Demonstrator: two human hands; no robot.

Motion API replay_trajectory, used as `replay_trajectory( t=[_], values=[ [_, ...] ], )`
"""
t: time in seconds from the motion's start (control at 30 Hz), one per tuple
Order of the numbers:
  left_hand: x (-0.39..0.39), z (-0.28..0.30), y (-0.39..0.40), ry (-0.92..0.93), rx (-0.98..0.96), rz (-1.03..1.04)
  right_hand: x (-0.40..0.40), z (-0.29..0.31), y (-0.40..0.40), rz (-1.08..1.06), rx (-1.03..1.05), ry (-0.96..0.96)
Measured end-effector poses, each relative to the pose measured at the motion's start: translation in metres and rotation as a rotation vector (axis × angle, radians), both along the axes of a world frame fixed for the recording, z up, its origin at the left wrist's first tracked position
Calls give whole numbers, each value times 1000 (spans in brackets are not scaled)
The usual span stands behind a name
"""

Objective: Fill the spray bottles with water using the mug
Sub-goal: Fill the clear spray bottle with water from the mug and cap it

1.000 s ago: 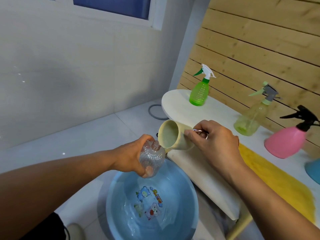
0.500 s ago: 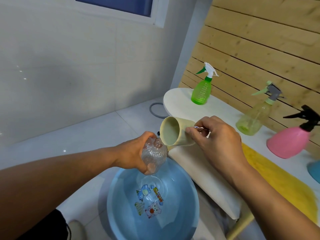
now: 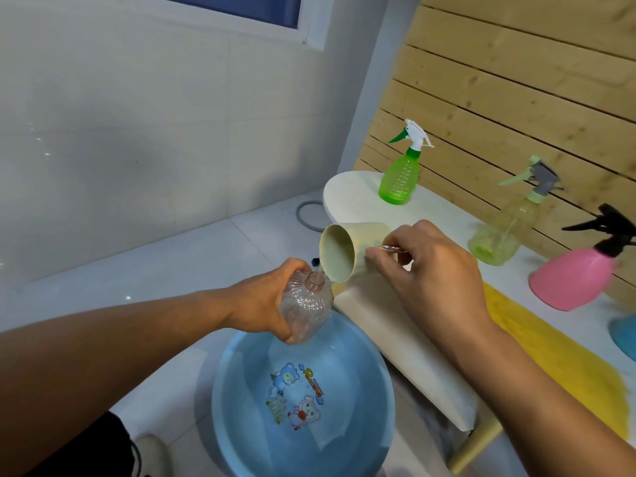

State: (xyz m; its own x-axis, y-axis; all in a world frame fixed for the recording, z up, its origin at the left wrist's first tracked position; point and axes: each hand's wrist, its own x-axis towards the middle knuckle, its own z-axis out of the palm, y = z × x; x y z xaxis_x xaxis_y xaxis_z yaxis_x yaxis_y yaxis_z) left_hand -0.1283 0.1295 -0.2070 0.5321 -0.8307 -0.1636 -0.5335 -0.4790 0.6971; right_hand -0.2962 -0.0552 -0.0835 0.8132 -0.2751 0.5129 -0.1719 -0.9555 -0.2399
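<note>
My left hand (image 3: 261, 297) grips a clear ribbed spray bottle (image 3: 306, 308) with no spray head, tilted over the blue basin (image 3: 237, 390). My right hand (image 3: 430, 266) holds a cream mug (image 3: 347, 249) by its handle, tipped nearly on its side. The mug's rim sits just above the bottle's open neck, and a thin stream of water runs from it into the neck. On the white table (image 3: 358, 197) stand a green spray bottle (image 3: 401, 173), a pale yellow spray bottle (image 3: 506, 225) and a pink spray bottle (image 3: 578, 273).
The basin holds water and has cartoon pictures on its bottom; it stands on the tiled floor by the table's edge. A yellow mat (image 3: 557, 359) lies on the table. A blue object (image 3: 624, 335) shows at the right edge. A grey ring (image 3: 304, 215) lies on the floor.
The mug has tipped further and moved closer to the bottle's neck; water now runs from it. The view has shifted slightly.
</note>
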Motion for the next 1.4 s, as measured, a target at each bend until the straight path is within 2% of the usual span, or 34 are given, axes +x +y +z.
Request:
replay_trajectory(
  t=[0.53,0.73,0.9,1.07,1.2,1.4],
  values=[
    [-1,0,-1,18,-16,-6,-7,0,9,61,-284,-70],
    [-2,-1,-4,44,-60,-9,-12,2,15,96,-486,-130],
    [-1,0,-4,92,-118,1,-14,2,17,117,-546,-154],
    [-4,6,-3,179,-177,11,-9,-5,14,-53,-321,-67],
    [-1,7,4,221,-185,1,-2,-22,10,-213,-309,86],
    [6,-3,12,175,-178,-14,23,-51,-3,-216,33,248]
  ],
)
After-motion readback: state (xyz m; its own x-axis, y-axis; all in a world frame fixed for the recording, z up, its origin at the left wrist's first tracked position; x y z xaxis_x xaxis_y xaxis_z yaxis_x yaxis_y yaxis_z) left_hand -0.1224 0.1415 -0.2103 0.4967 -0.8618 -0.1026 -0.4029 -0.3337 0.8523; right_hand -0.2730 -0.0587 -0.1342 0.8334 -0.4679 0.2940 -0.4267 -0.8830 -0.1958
